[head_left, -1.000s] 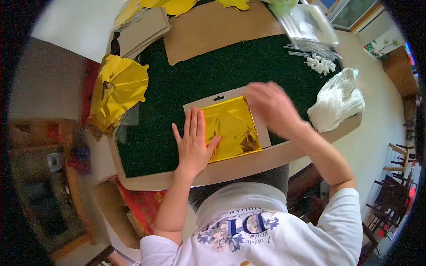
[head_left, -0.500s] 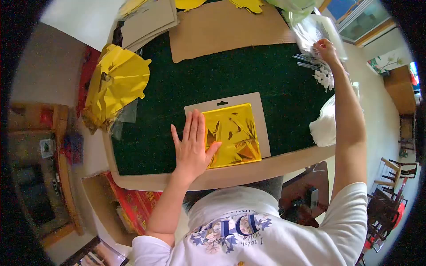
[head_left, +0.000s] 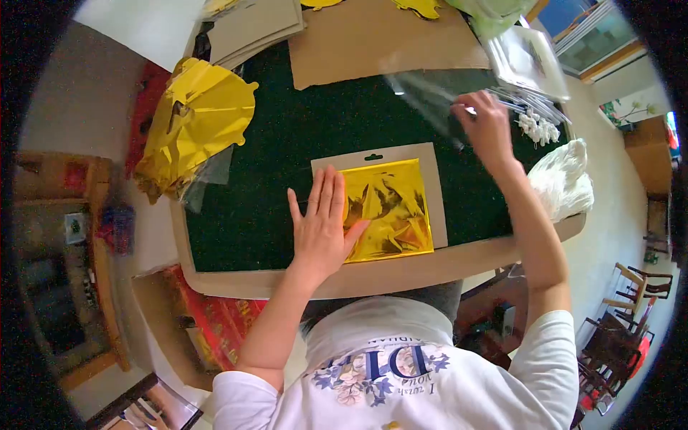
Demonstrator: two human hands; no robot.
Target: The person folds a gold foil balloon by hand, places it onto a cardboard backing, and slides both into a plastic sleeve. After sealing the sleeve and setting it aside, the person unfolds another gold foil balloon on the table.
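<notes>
My left hand [head_left: 320,229] lies flat with fingers spread, across the left edge of a folded sheet of shiny gold foil [head_left: 393,208]. Under the foil is a grey-beige card [head_left: 436,193] with a hanging slot at its top edge. Over the right half of the table, my right hand [head_left: 489,129] pinches a clear plastic bag [head_left: 423,97], which trails off to the left and is partly blurred. Just right of that hand are thin white sticks [head_left: 532,100] and a small bunch of white pieces [head_left: 537,127]. Behind them sits a pile of clear bags [head_left: 529,61].
Crumpled gold foil [head_left: 204,118] rests at the table's left edge. Grey cards [head_left: 254,32] are stacked at the back left, beside a large cardboard sheet [head_left: 387,43]. A white bundle [head_left: 562,183] lies at the right edge, and a pale green bag [head_left: 494,14] at the back.
My right hand has come left and nearer from the pile of bags, drawing one clear bag away. My left hand stays on the gold foil. The whole view has shifted slightly.
</notes>
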